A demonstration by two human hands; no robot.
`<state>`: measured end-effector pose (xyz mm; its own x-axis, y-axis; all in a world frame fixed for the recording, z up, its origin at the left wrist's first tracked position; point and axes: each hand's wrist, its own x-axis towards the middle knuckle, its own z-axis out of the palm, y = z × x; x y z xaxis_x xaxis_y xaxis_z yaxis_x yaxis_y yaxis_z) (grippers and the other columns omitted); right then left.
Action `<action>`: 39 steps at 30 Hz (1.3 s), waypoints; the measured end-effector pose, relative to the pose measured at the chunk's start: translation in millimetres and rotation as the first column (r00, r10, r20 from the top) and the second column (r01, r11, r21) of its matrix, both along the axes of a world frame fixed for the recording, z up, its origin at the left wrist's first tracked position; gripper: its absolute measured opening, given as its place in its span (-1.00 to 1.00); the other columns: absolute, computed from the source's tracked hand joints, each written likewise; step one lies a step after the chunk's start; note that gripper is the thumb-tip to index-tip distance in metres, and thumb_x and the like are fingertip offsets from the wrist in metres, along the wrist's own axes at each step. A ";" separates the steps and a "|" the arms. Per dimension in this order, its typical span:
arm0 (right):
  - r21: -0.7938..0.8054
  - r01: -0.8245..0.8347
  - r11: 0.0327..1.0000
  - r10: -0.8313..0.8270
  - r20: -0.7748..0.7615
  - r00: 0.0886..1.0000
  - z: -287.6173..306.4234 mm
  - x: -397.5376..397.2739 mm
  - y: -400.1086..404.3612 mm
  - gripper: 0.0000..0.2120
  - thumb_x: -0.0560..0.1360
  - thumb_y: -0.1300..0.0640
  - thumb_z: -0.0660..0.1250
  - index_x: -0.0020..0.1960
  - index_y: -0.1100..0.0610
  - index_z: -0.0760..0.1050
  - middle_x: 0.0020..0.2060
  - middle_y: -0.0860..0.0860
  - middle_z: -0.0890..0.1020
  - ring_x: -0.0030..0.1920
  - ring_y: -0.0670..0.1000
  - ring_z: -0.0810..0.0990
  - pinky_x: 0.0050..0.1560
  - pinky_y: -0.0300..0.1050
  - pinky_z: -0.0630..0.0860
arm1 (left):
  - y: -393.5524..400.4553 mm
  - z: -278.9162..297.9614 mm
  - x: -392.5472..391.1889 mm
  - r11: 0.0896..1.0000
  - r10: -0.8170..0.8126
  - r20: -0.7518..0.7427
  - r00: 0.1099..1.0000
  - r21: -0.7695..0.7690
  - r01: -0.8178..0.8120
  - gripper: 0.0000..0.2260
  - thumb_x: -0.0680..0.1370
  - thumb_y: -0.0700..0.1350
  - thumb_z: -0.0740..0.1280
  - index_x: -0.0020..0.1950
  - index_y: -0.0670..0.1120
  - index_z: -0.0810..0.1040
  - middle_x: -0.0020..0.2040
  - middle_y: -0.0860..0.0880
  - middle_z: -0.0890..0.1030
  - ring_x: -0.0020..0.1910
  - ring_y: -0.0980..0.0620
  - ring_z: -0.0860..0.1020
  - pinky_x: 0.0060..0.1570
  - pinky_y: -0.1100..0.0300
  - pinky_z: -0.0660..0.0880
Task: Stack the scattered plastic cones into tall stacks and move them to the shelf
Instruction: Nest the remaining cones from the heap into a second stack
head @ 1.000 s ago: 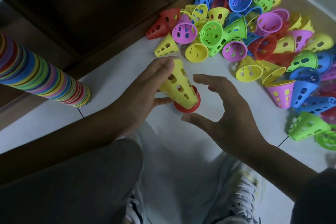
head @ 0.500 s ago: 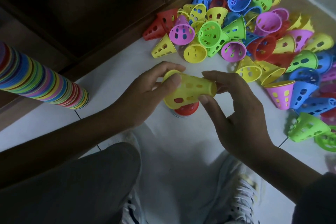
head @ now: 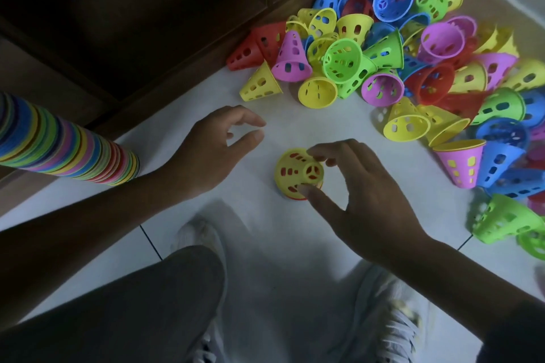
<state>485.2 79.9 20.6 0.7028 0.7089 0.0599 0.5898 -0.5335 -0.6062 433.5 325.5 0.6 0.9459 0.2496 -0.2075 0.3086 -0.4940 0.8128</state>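
Observation:
A yellow cone [head: 290, 169] stands narrow end up on the white floor, fitted over a red cone whose rim just shows beneath it. My right hand [head: 362, 197] pinches the yellow cone between fingertips and thumb. My left hand [head: 215, 147] hovers to the left of the cone, apart from it, with fingers loosely curled and holding nothing. A heap of scattered cones [head: 383, 62] in yellow, green, pink, blue and red lies beyond both hands to the upper right. A tall multicoloured stack of cones [head: 67, 144] leans in from the left edge.
The dark wooden shelf [head: 147, 23] runs along the far left, its base meeting the floor behind the tall stack. My knees and white shoes [head: 386, 318] fill the bottom of the view. Loose green cones [head: 504, 221] lie at the right edge.
The yellow cone, held sideways in both hands above the red one, now sits over it. My left hand let go and moved away to the left.

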 end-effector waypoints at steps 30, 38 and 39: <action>-0.079 0.218 0.973 -0.208 0.121 0.971 -57.9 145.1 14.3 -0.56 0.57 0.04 0.34 0.41 0.12 0.44 0.35 0.15 0.39 0.31 0.18 0.40 0.28 0.00 0.39 | 34.7 -78.1 99.6 0.962 0.007 0.117 0.993 0.270 -0.038 -0.29 0.45 -0.10 0.54 0.52 0.08 0.29 0.45 -0.03 0.34 0.37 -0.08 0.43 0.26 0.01 0.52; -0.127 0.199 0.972 -0.180 0.151 0.972 -65.2 174.5 26.2 -0.47 0.56 -0.03 0.32 0.47 0.15 0.40 0.42 0.12 0.42 0.41 0.21 0.29 0.37 0.18 0.36 | 45.3 -92.7 111.9 0.963 0.004 0.100 0.995 0.267 -0.030 -0.34 0.45 -0.08 0.55 0.46 0.11 0.31 0.33 0.01 0.51 0.24 -0.03 0.52 0.14 0.01 0.56; -0.112 0.202 0.973 -0.184 0.151 0.971 -66.7 176.3 26.2 -0.48 0.56 -0.01 0.33 0.46 0.18 0.40 0.40 0.13 0.44 0.40 0.22 0.31 0.37 0.17 0.37 | 45.2 -92.7 112.2 0.962 0.006 0.098 0.995 0.271 -0.033 -0.34 0.46 -0.09 0.55 0.46 0.10 0.31 0.32 0.00 0.51 0.23 -0.02 0.53 0.12 0.06 0.56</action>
<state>661.4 106.1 -46.2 0.8180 0.5688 0.0858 0.5420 -0.7122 -0.4462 545.7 370.7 -92.0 0.9524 0.3024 -0.0383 0.2479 -0.6951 0.6748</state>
